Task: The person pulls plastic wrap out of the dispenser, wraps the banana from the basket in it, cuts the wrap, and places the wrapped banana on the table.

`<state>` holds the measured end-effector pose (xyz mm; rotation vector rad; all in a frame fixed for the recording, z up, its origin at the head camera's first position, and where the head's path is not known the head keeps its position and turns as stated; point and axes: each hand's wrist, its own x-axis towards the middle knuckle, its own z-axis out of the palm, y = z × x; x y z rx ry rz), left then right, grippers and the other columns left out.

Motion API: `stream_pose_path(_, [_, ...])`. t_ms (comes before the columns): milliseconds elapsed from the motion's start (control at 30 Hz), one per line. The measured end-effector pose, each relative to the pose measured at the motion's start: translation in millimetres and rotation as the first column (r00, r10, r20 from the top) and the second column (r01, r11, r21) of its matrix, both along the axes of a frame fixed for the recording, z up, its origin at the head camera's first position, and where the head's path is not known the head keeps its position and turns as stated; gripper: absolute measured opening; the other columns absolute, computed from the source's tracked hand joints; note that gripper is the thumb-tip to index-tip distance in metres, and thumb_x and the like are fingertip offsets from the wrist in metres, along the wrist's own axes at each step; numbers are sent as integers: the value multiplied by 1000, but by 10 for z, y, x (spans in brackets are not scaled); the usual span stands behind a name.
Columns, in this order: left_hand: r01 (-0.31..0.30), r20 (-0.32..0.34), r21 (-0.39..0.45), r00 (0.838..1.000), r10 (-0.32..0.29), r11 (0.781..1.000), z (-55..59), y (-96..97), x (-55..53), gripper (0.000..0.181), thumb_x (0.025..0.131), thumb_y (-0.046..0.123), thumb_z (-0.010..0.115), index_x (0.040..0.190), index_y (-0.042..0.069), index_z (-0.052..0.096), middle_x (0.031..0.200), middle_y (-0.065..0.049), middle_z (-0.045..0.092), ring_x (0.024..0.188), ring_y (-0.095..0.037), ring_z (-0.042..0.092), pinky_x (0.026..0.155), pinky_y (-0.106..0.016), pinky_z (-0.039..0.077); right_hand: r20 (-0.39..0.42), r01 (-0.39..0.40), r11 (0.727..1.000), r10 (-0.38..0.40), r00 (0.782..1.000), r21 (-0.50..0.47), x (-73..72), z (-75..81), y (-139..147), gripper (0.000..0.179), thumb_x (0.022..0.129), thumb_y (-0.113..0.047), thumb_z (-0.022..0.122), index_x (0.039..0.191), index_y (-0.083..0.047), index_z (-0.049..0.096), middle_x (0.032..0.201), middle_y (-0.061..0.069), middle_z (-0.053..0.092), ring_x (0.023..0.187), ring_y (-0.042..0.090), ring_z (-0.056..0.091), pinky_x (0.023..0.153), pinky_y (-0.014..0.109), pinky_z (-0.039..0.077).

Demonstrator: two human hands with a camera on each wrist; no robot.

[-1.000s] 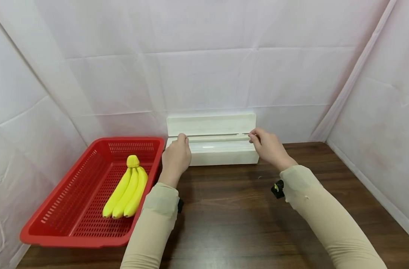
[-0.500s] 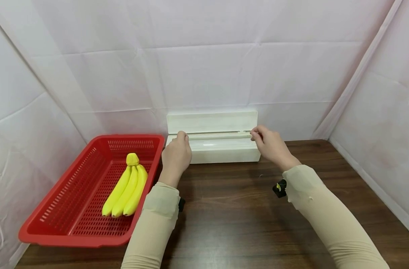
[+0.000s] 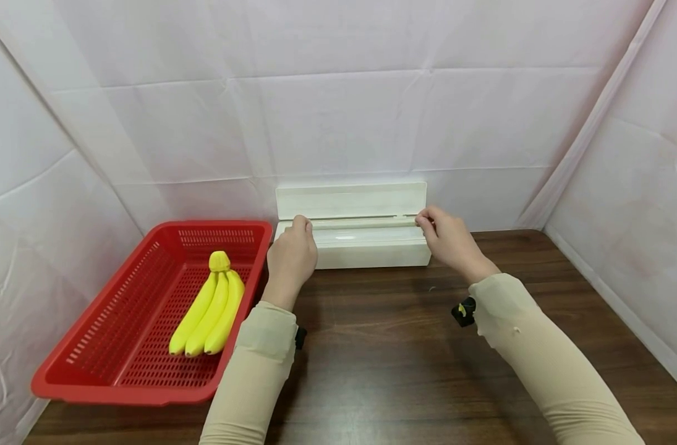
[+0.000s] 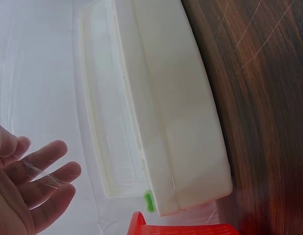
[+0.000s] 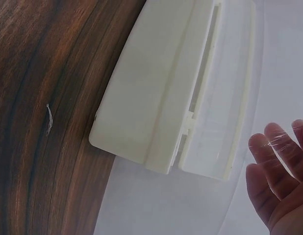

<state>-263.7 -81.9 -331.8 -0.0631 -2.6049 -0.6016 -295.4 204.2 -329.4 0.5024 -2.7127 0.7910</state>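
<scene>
A white cling film dispenser box (image 3: 371, 254) stands against the back wall with its lid (image 3: 352, 201) raised. At its left end my left hand (image 3: 292, 256) pinches clear cling film (image 4: 41, 174), which crosses its fingers in the left wrist view. My right hand (image 3: 448, 241) pinches the film at the right end, where thin clear creases (image 5: 275, 143) show on its fingers. Both hands are level, in front of the opening and a little above the box. The film's full outline is hard to see.
A red perforated basket (image 3: 93, 321) at the left holds a bunch of yellow bananas (image 3: 210, 309). A green piece (image 4: 149, 200) sits on the dispenser's left end. A small clear scrap (image 5: 49, 120) lies on the brown wooden table (image 3: 371, 352). White cloth walls (image 3: 338, 123) surround it.
Both hands keep their pinch and stay almost still at the dispenser's ends. The head view has shifted slightly, so box and basket appear a little higher.
</scene>
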Motion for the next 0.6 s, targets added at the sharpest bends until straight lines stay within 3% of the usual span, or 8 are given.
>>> stream_pose_path(267, [5,-24,-3,1000,-5,1000,12,4,20,29,102,25,35,107,5,55,78,-18,64,68,-32,63,53,-43,49,9,3,1000,-3,1000,-9,24,5,-4,36,103,-34,33,111,-7,56,70,9,52,48,18,37,53,33,35])
stream_pose_path(600, [11,-21,19,1000,-11,1000,6,9,45,28,102,25,35,108,6,55,81,-18,64,72,-33,64,55,-43,50,16,8,999,-8,1000,-37,51,-15,18,32,103,-32,34,108,-9,56,100,13,66,57,20,42,59,34,38])
